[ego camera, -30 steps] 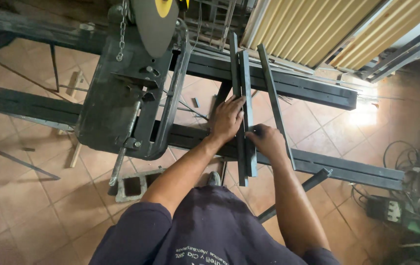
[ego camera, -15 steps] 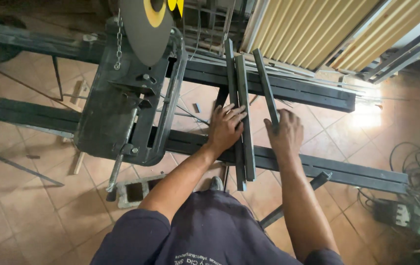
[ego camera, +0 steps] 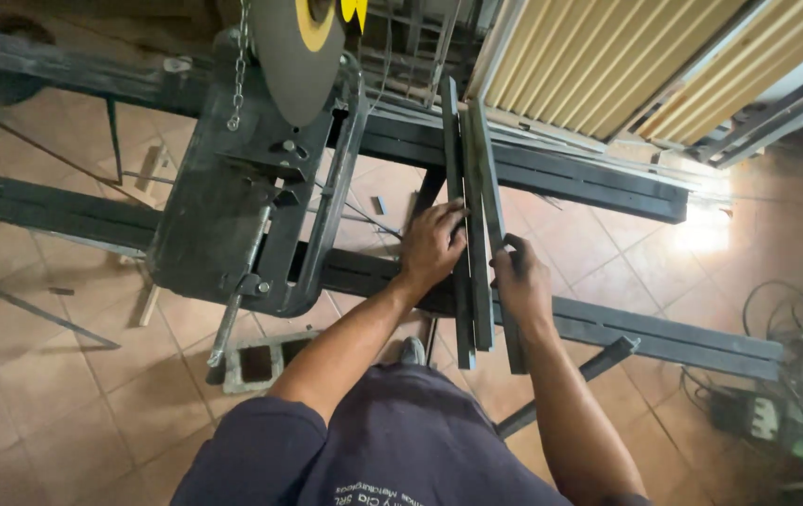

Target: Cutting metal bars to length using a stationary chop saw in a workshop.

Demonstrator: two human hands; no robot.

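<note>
Three dark steel bars [ego camera: 472,178] lie side by side across two long black beams [ego camera: 598,183]. My left hand [ego camera: 431,245] presses flat on the leftmost bars near their middle. My right hand [ego camera: 517,279] grips the rightmost bar [ego camera: 490,187], which now rests close against the other two. The bars' near ends overhang the front beam [ego camera: 664,333] toward me.
A chop saw with a grey disc [ego camera: 293,56] and yellow hub sits on a black metal stand [ego camera: 232,206] to the left, with a hanging chain [ego camera: 237,70]. Beige corrugated panels [ego camera: 607,66] lean at the back right. Cables [ego camera: 795,365] lie on the tiled floor at the right.
My right hand has brought the rightmost bar leftward, closing the gap to the other two. My left hand stayed on the left bars.
</note>
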